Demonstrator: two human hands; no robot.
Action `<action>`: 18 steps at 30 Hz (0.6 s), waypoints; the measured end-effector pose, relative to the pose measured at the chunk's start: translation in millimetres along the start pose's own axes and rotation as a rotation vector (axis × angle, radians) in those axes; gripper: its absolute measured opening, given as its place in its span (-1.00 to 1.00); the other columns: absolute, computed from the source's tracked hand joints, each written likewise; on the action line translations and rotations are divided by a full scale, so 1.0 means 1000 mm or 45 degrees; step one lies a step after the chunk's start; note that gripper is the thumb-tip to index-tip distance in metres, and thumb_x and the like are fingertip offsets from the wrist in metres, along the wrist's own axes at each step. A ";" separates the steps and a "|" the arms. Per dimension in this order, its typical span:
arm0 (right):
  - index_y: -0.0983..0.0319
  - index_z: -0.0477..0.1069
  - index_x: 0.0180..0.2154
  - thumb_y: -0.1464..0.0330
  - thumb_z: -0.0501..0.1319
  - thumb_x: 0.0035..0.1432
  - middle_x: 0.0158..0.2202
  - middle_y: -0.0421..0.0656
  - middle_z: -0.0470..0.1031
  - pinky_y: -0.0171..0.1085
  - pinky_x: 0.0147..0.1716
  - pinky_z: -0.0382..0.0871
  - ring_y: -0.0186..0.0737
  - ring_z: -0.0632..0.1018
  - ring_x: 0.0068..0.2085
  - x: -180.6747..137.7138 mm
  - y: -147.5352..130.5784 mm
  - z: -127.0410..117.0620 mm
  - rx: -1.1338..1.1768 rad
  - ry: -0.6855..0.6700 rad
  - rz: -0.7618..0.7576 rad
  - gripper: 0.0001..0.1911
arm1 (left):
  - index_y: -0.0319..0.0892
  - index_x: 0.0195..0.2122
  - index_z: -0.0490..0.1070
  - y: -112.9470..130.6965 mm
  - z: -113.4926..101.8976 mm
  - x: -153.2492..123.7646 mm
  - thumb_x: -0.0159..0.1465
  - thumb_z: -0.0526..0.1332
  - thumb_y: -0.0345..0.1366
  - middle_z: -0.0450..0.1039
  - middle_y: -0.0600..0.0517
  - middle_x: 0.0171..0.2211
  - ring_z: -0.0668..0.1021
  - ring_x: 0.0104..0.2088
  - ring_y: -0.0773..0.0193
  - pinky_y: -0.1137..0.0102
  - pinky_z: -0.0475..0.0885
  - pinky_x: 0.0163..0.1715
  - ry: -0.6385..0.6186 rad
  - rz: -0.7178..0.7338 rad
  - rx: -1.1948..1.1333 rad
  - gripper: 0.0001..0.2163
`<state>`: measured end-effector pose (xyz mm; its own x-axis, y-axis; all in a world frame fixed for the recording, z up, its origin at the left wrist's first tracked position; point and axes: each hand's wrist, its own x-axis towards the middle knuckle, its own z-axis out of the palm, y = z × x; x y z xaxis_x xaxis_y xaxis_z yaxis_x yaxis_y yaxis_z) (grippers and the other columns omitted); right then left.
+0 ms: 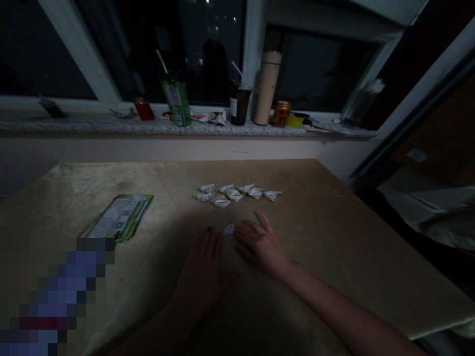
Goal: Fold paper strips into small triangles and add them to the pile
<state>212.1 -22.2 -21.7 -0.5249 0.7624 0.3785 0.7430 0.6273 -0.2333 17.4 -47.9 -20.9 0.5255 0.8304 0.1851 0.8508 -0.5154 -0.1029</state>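
A small folded piece of printed wrapper (229,229) lies on the tabletop between my two hands. My left hand (200,272) rests palm down just left of it, fingers stretched forward and thumb out to the side. From the other side, the fingertips of my right hand (261,247) touch or nearly touch the piece's right edge; its fingers are spread, one raised. Beyond the hands, several folded green-and-white wrapper pieces (234,195) sit in a loose cluster. Flat green-and-white wrappers (120,217) are stacked to the left.
The brown table (297,207) ends at a wall below a granite windowsill (208,129). On the sill stand a green cup (176,101), a dark cup (239,104), a beige flask (267,86), an orange can (282,113) and a red jar (144,109). A pixelated patch hides the lower left.
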 end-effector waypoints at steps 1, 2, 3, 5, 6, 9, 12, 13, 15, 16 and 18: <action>0.12 0.38 0.03 0.28 0.10 0.26 0.03 -0.20 0.47 0.17 0.26 -0.30 -0.11 0.33 0.15 0.000 0.000 0.000 0.004 0.003 0.001 -0.69 | -0.49 0.15 0.22 0.000 0.000 -0.001 0.20 0.00 0.17 0.19 -0.37 0.17 0.24 0.19 -0.18 -0.02 0.05 0.18 0.001 0.001 0.004 -0.23; 0.12 0.38 0.02 0.28 0.10 0.26 0.03 -0.20 0.47 0.18 0.26 -0.30 -0.10 0.33 0.15 0.000 0.001 0.001 0.006 0.006 0.002 -0.69 | -0.50 0.15 0.22 0.000 0.000 -0.001 0.21 0.00 0.16 0.19 -0.37 0.17 0.24 0.19 -0.18 -0.02 0.04 0.19 0.000 0.007 0.007 -0.24; 0.12 0.39 0.02 0.28 0.10 0.25 0.02 -0.19 0.47 0.18 0.25 -0.29 -0.10 0.33 0.15 0.000 0.001 0.001 0.006 0.008 0.002 -0.69 | -0.50 0.15 0.22 0.000 0.001 -0.002 0.21 0.00 0.15 0.20 -0.38 0.17 0.24 0.19 -0.17 -0.01 0.04 0.19 -0.001 0.013 0.012 -0.25; 0.11 0.39 0.01 0.28 0.11 0.25 0.02 -0.17 0.48 0.19 0.25 -0.27 -0.11 0.34 0.15 0.000 0.002 0.002 0.000 0.010 0.000 -0.69 | -0.50 0.14 0.23 -0.001 0.001 -0.002 0.22 0.00 0.13 0.21 -0.38 0.16 0.26 0.18 -0.15 0.01 0.05 0.19 0.000 0.030 0.019 -0.26; 0.11 0.39 0.01 0.28 0.11 0.25 0.02 -0.16 0.48 0.19 0.25 -0.26 -0.11 0.34 0.14 0.000 0.002 0.002 -0.006 0.008 0.001 -0.69 | -0.50 0.14 0.23 -0.001 0.002 -0.003 0.22 0.00 0.13 0.21 -0.37 0.16 0.26 0.18 -0.15 0.02 0.06 0.19 0.003 0.033 0.021 -0.27; 0.11 0.39 0.02 0.28 0.12 0.24 0.02 -0.16 0.48 0.20 0.25 -0.24 -0.11 0.34 0.14 0.000 0.002 0.003 -0.025 0.011 0.009 -0.68 | -0.46 0.14 0.25 -0.002 0.003 -0.003 0.22 0.00 0.13 0.23 -0.35 0.16 0.28 0.17 -0.15 0.04 0.10 0.17 0.012 0.030 0.022 -0.28; 0.10 0.39 0.03 0.28 0.11 0.24 0.02 -0.17 0.48 0.21 0.24 -0.24 -0.10 0.34 0.14 -0.001 0.002 0.003 -0.020 0.011 0.013 -0.68 | -0.43 0.13 0.26 -0.003 0.005 -0.005 0.20 0.02 0.15 0.24 -0.33 0.16 0.28 0.17 -0.16 0.05 0.12 0.16 0.014 0.022 0.018 -0.29; 0.10 0.39 0.02 0.28 0.11 0.25 0.02 -0.17 0.47 0.20 0.24 -0.24 -0.10 0.34 0.14 -0.001 0.002 0.003 -0.012 0.011 0.015 -0.68 | -0.44 0.13 0.26 -0.003 0.006 -0.006 0.20 0.03 0.15 0.24 -0.34 0.15 0.28 0.17 -0.17 0.05 0.12 0.16 0.009 0.020 0.014 -0.28; 0.10 0.38 0.03 0.28 0.09 0.26 0.03 -0.17 0.47 0.20 0.25 -0.25 -0.09 0.34 0.15 -0.001 0.002 0.003 0.010 0.006 0.021 -0.68 | -0.46 0.12 0.27 -0.002 0.006 -0.007 0.19 0.04 0.16 0.24 -0.36 0.15 0.28 0.16 -0.19 0.04 0.11 0.16 -0.001 0.018 0.006 -0.27; 0.10 0.38 0.03 0.28 0.09 0.26 0.04 -0.17 0.46 0.19 0.25 -0.25 -0.09 0.33 0.15 -0.001 0.002 0.003 0.023 0.006 0.022 -0.68 | -0.47 0.12 0.27 -0.002 0.006 -0.007 0.19 0.03 0.16 0.24 -0.37 0.15 0.28 0.15 -0.19 0.03 0.10 0.16 -0.003 0.016 0.003 -0.26; 0.10 0.38 0.04 0.28 0.09 0.26 0.04 -0.18 0.46 0.19 0.25 -0.27 -0.10 0.33 0.15 -0.001 0.002 0.003 0.051 0.006 0.019 -0.68 | -0.46 0.13 0.25 -0.003 0.004 -0.005 0.19 0.03 0.17 0.23 -0.36 0.15 0.29 0.15 -0.19 0.01 0.10 0.15 0.003 0.014 -0.006 -0.26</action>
<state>213.1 -20.9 -25.6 -0.5118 0.7710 0.3790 0.7335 0.6218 -0.2745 12.4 -49.6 -25.2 0.5347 0.8243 0.1861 0.8449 -0.5254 -0.1006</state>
